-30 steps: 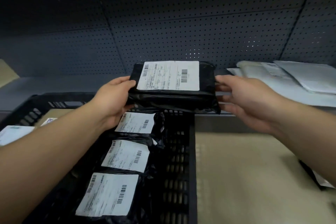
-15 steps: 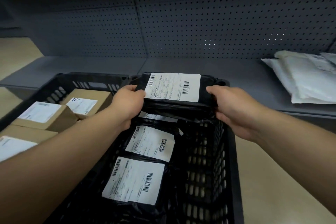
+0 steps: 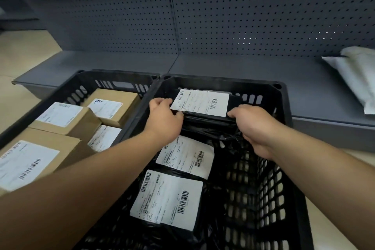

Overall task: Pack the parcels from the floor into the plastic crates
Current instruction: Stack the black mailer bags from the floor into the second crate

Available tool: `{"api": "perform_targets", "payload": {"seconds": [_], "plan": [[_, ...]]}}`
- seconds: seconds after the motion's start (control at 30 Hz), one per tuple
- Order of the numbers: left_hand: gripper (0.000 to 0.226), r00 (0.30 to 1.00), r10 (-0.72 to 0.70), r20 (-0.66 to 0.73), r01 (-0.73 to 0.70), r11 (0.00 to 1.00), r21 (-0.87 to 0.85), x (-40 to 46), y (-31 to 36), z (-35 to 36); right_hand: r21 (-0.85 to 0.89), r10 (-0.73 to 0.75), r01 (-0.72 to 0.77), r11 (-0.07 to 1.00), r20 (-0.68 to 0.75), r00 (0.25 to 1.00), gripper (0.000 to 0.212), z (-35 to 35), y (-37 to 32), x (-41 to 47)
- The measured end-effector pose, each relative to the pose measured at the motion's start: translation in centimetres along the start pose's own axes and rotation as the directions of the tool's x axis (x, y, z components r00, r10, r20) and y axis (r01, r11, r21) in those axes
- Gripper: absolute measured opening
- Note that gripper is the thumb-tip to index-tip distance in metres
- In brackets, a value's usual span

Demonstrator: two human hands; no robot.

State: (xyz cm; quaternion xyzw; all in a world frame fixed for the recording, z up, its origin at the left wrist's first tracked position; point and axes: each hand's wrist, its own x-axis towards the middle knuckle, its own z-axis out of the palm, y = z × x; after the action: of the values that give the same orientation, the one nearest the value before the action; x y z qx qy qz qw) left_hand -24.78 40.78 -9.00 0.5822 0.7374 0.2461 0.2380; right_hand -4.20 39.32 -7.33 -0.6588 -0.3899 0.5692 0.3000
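Observation:
A black plastic-wrapped parcel (image 3: pixel 200 102) with a white shipping label lies at the far end inside the right black crate (image 3: pixel 284 105). My left hand (image 3: pixel 164 119) grips its left edge and my right hand (image 3: pixel 255 126) grips its right edge. Nearer me in the same crate lie two more black parcels, one in the middle (image 3: pixel 185 156) and one closest to me (image 3: pixel 166 199), both label up. The held parcel's underside is hidden.
A second black crate (image 3: pixel 113 79) on the left holds several brown cardboard boxes (image 3: pixel 60 117) with labels. Behind both crates runs a grey shelf (image 3: pixel 233 67) with a pegboard back. White padded mailers (image 3: pixel 357 75) lie on the shelf at the right. Beige floor shows on both sides.
Both hands have carried the black parcel from above the crate's rim down into the far end of the right crate. The view has shifted left, showing the left crate's boxes.

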Motion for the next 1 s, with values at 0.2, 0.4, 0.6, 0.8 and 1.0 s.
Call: {"api": "perform_targets", "payload": {"seconds": [0.2, 0.4, 0.6, 0.8, 1.0], "plan": [[0.058, 0.988, 0.13, 0.08, -0.151, 0.899, 0.41, 0.5, -1.0, 1.3, -0.17, 0.028, -0.017, 0.985, 0.063, 0.998, 0.03, 0.4, 0.5, 0.9], [0.053, 0.98, 0.124, 0.154, -0.18, 0.882, 0.434, 1.3, -1.4, 1.8, -0.197, 0.034, -0.012, 0.98, 0.112, 0.993, 0.044, 0.0, 0.3, 1.9], [0.036, 0.976, 0.038, 0.214, -0.125, 0.902, 0.412, 1.4, -0.4, 0.9, -0.028, 0.036, -0.032, 0.999, 0.141, 0.989, 0.032, -0.5, 0.2, 1.7], [0.053, 0.971, 0.005, 0.239, -0.115, 0.888, 0.446, 0.0, 1.6, 0.5, 0.065, -0.062, 0.058, 0.996, 0.061, 0.996, 0.012, -2.8, -1.1, -0.3], [0.071, 0.953, 0.193, 0.233, -0.271, 0.887, 0.373, -3.0, 6.5, 1.5, 0.075, -0.268, 0.276, 0.958, -0.104, 0.958, 0.012, -8.6, -2.3, -2.7]]}}
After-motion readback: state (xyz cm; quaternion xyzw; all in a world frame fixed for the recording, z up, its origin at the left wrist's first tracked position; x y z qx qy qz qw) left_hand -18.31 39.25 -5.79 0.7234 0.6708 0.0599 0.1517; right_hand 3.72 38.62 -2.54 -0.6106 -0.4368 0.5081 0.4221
